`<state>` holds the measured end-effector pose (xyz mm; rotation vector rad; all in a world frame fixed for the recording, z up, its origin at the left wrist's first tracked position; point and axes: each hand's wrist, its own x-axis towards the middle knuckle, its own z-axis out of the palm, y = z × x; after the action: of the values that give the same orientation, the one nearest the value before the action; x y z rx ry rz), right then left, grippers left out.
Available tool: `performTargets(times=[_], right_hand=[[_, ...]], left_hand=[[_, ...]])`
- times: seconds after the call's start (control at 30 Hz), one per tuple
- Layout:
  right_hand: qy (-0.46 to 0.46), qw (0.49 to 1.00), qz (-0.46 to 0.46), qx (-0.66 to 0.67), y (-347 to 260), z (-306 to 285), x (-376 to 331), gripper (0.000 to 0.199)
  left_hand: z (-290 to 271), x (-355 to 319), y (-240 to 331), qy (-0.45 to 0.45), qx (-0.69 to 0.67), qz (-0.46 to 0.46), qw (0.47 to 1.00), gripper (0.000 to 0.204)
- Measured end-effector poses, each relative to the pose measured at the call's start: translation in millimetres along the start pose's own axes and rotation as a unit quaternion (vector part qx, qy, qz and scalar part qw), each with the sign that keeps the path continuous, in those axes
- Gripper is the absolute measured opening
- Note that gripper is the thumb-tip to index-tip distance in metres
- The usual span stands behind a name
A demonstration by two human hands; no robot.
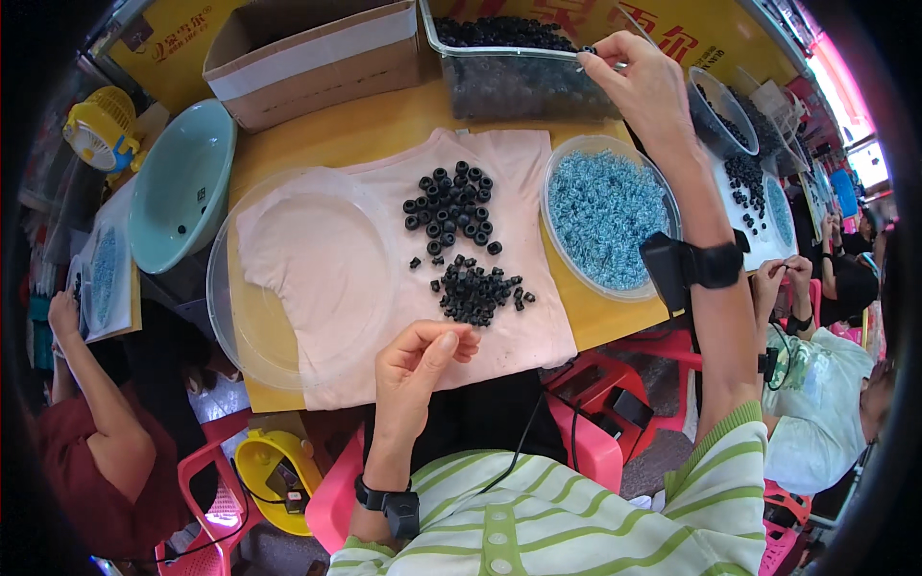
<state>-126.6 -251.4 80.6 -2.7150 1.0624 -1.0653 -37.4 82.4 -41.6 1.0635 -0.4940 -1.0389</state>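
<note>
My right hand [639,86] reaches over the right corner of a clear plastic bin [528,86] filled with round black pieces. Between its thumb and fingers is a small black piece [588,50]. My left hand [423,365] is closed, thumb against fingers, just below a pile of small black knobbly parts [477,291]; what it holds, if anything, is hidden. Farther up the pale pink cloth [360,216], probably a shirt, lie several larger round black bead-like pieces with holes [449,206]. On the right a round clear tray [550,206] holds light blue, glassy little pieces [605,211].
A round clear, shallow tray [219,288] rests at the left. Beyond it are a pale green basin [182,182] and a cardboard box [317,72]. People work at both sides, one in a dark red top [115,461]. A yellow bucket-like container [274,461] stands below the table.
</note>
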Motion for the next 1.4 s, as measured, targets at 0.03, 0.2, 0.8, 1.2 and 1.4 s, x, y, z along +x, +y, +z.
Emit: performTargets(times=[0.03, 0.2, 0.8, 1.2, 1.4], right_hand=[[-0.002, 1.000, 0.006, -0.014, 4.9, 2.5, 2.4, 0.032], [-0.020, 1.000, -0.006, -0.003, -1.9, 4.4, 3.5, 0.032], [-0.281, 0.959, -0.041, -0.019, -85.5, 31.5, -138.8, 0.018], [-0.273, 0.915, 0.025, 0.296, -102.3, -25.2, -162.0, 0.019], [-0.224, 0.906, 0.034, 0.358, -106.2, -39.4, -195.3, 0.016]], left_hand=[[-1.9, 0.5, -1.6, -0.010, 0.002, -0.004, 1.000, 0.020], [-7.4, 1.3, -5.2, 0.003, 0.001, -0.002, 1.000, 0.017], [-3.8, 0.0, -6.3, 0.009, 0.012, 0.015, 1.000, 0.018], [18.7, -13.0, -0.8, 0.049, 0.003, 0.083, 0.995, 0.020], [27.8, -24.0, -0.6, 0.014, -0.003, 0.071, 0.997, 0.024]])
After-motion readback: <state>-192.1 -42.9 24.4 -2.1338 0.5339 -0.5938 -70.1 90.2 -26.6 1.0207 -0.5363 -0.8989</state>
